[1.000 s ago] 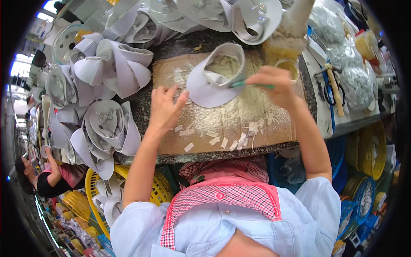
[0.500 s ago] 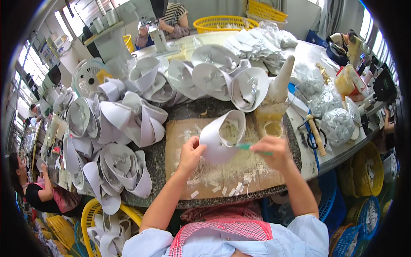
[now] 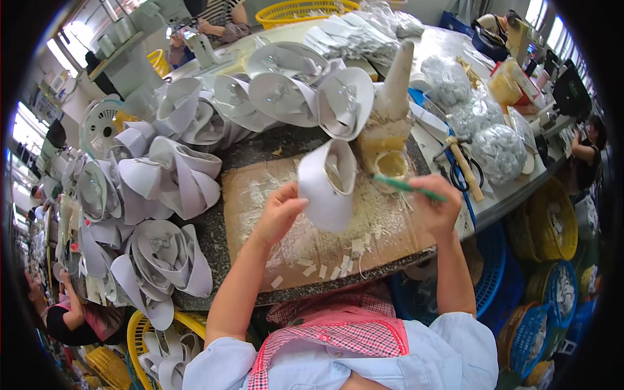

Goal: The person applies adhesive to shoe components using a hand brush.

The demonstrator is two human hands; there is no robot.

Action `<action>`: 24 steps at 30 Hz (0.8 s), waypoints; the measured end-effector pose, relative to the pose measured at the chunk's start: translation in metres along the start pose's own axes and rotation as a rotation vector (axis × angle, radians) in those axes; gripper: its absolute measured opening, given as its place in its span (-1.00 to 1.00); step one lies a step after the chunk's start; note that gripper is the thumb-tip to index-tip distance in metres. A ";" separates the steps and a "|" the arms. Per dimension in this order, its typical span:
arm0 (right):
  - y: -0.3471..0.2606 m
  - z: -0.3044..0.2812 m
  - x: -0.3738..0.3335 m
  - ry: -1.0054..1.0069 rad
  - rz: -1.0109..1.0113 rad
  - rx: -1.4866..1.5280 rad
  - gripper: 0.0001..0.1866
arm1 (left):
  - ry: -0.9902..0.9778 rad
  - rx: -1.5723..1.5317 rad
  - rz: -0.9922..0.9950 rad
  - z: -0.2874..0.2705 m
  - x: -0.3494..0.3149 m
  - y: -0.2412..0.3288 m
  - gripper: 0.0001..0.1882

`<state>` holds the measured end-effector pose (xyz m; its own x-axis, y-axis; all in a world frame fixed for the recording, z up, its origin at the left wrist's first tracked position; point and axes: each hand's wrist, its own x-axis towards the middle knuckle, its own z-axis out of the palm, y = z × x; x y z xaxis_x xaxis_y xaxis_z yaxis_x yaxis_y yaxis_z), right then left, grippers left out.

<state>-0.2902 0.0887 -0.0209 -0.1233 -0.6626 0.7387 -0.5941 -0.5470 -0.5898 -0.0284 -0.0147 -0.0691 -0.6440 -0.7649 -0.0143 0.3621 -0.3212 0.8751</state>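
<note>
My left hand pinches the side of a white shoe upper, a curved piece held up with its hollow side turned right. Between the fingers of my right hand lies a slim green brush. Its far end is at the rim of a yellowish glue pot; bristles cannot be made out. From the crusted pot rises a tall off-white cone. Below the upper is a dusty brown cardboard sheet with small white scraps along its front.
White uppers are heaped to the left, and more stand behind. At right lie clear plastic bundles, a hammer and scissors. A yellow basket and blue basket stand below the table edge. Other people work nearby.
The brush has moved from the opening of the upper to the glue pot with my right hand. My left hand still holds the upper, now more upright. The whole view has shifted.
</note>
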 end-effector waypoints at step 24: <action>-0.004 0.088 -0.018 -0.192 0.031 0.227 -0.74 | 0.198 1.172 0.134 0.011 0.016 0.091 -0.78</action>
<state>-0.2154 0.0574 -0.0605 0.0266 -0.7537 0.6566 -0.3968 -0.6109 -0.6851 -0.0132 -0.0502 0.0161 -0.4960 -0.8591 0.1266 -0.4824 0.3938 0.7824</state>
